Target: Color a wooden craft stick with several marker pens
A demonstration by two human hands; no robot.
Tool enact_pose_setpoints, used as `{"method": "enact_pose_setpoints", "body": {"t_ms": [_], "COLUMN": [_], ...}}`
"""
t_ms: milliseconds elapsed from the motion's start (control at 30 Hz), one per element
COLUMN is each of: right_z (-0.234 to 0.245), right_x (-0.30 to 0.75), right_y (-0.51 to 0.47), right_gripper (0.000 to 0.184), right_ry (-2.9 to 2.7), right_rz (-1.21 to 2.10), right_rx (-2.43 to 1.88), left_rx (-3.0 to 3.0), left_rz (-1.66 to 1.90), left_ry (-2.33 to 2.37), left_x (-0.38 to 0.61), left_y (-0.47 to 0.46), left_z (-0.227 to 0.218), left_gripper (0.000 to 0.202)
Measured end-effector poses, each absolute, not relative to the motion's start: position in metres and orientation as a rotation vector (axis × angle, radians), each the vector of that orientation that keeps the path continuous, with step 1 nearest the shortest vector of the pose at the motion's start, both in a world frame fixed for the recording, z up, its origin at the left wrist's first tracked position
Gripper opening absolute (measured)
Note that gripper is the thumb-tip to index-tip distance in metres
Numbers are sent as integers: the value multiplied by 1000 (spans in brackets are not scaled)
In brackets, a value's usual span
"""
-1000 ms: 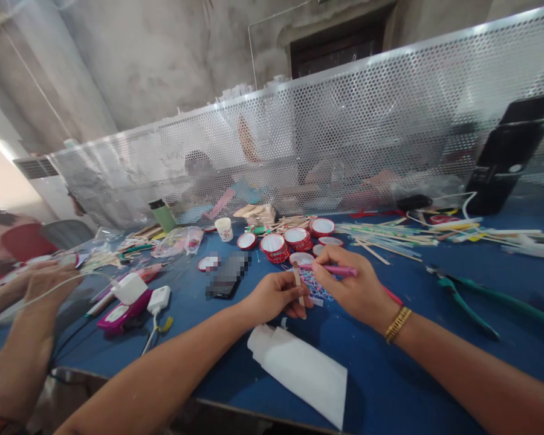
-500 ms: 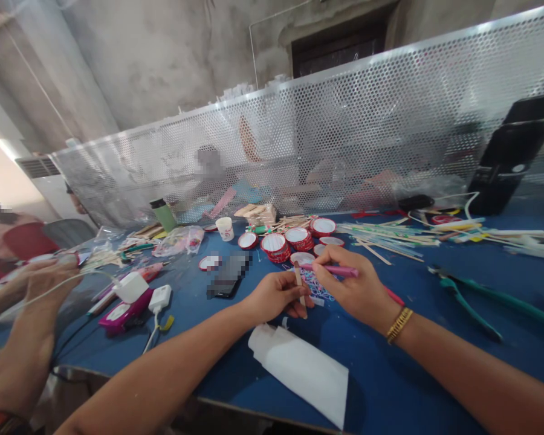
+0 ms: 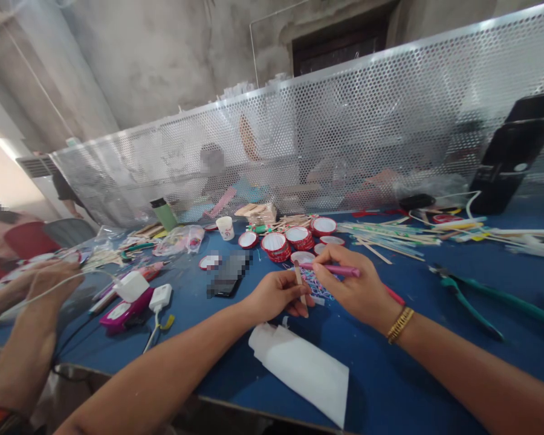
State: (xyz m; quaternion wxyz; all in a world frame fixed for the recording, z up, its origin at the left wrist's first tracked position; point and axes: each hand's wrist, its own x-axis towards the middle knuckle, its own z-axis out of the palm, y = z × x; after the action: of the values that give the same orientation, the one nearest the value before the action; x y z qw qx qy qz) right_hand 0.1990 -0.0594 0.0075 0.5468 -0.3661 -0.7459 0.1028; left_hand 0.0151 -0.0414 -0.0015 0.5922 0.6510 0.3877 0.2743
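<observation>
My left hand (image 3: 274, 296) is closed around a flat wooden stick (image 3: 300, 283), held nearly upright with its darker top end showing above the fingers. In my right hand (image 3: 356, 287) a pink pen-shaped tool (image 3: 344, 270) is gripped like a pencil. Its narrow end points left and meets or nearly meets the stick near the top; I cannot tell if they touch. Below and behind the hands lies a pile of small coloured bands or rings (image 3: 316, 283). A folded white paper or bag (image 3: 303, 374) rests on the table just in front of my left hand.
Red-rimmed round tins (image 3: 275, 244) stand behind the hands. A phone (image 3: 230, 273), a paper cup (image 3: 225, 228) and a purple device (image 3: 124, 313) are leftward. Green-handled pliers (image 3: 471, 302) and thin sticks (image 3: 390, 235) lie rightward. Another person's hands (image 3: 57, 281) are at far left. A perforated metal screen (image 3: 263, 157) runs behind.
My hands, the stick and the pink tool stay almost in place. Behind the left part of the screen, a dark-sleeved person shows more than before.
</observation>
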Motion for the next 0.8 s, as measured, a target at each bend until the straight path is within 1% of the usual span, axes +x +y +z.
{"method": "enact_pose_setpoints", "body": {"t_ms": [133,333,500,700,800], "right_z": [7,7,6,7,8], "right_x": [198,200,198,199,198], "right_y": [-59,-56,-59,-57,-57], "right_gripper": [14,20,14,18,17], "right_ry": [-1788,-1731,-1756,-1706,-1715], "right_rz": [291,262,315,291,314], "right_rx": [-867,-918,-866,-918,-896], "left_rx": [1519,1512,1515,1508,1526], "left_rz": [641,647,648,656,654], "left_ry": [897,911,906,907,906], "left_x": [15,14,15,15,14], "left_y": [-41,-41,-42,-41,-41], "left_z": [-3,-3,-2,-4,-4], "left_gripper": [49,46,46,48,47]}}
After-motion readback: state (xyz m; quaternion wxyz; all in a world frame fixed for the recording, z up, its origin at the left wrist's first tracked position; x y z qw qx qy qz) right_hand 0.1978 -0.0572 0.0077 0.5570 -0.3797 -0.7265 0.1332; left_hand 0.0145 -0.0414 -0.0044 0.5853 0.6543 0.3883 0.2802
